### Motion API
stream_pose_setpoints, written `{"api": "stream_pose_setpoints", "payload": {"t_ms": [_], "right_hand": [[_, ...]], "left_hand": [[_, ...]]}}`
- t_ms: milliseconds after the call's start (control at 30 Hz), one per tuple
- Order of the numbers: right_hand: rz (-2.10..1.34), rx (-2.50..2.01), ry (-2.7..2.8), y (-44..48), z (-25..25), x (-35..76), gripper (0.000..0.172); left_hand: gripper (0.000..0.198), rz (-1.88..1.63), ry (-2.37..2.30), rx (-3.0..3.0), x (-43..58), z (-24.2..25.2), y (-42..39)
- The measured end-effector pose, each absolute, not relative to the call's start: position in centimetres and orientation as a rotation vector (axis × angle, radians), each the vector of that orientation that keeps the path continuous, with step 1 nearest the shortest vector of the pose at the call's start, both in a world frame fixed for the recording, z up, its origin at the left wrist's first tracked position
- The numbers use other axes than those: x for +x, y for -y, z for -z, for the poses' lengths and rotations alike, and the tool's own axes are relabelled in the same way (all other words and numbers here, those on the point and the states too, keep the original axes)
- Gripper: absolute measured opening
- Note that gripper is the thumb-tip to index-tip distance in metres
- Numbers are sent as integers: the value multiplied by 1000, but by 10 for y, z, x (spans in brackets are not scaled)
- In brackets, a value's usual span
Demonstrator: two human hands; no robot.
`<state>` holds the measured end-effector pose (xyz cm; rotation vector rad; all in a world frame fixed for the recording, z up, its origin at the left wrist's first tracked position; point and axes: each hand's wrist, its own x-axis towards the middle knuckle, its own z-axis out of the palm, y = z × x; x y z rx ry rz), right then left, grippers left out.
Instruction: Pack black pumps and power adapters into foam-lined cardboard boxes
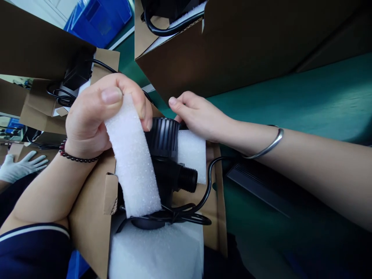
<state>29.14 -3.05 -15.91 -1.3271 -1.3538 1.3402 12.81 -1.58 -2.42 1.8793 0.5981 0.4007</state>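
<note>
My left hand (99,116) is closed round the top of a white foam strip (132,162), thumb pressed on its upper end. The strip runs down over a black pump (167,155) that sits in an open cardboard box (90,217). My right hand (197,114) reaches in from the right with fingers curled, touching the pump's ribbed cap and a second white foam piece (192,151) behind it. The pump's black cable (200,201) is coiled at its base on a white foam block (157,252).
Other open cardboard boxes (232,50) with black cables stand behind on the green table (319,100). A blue crate (100,19) is at the top left. Another person's white-gloved hand (21,166) rests at the far left.
</note>
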Motion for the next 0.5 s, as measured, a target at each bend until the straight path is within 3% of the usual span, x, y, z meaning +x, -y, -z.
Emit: {"api": "stream_pose_setpoints", "payload": {"t_ms": [100, 233, 367, 500], "right_hand": [[-1298, -1350, 1276, 31, 160, 291, 40], [-1522, -1293, 1314, 31, 161, 291, 42], [-1346, -1360, 1235, 30, 161, 291, 37], [-1509, -1303, 1297, 29, 163, 290, 43]], "left_hand": [[30, -380, -562, 1861, 127, 23, 13], [29, -371, -617, 1842, 129, 24, 16], [29, -431, -658, 1855, 130, 24, 18], [24, -394, -675, 1863, 131, 22, 17]]}}
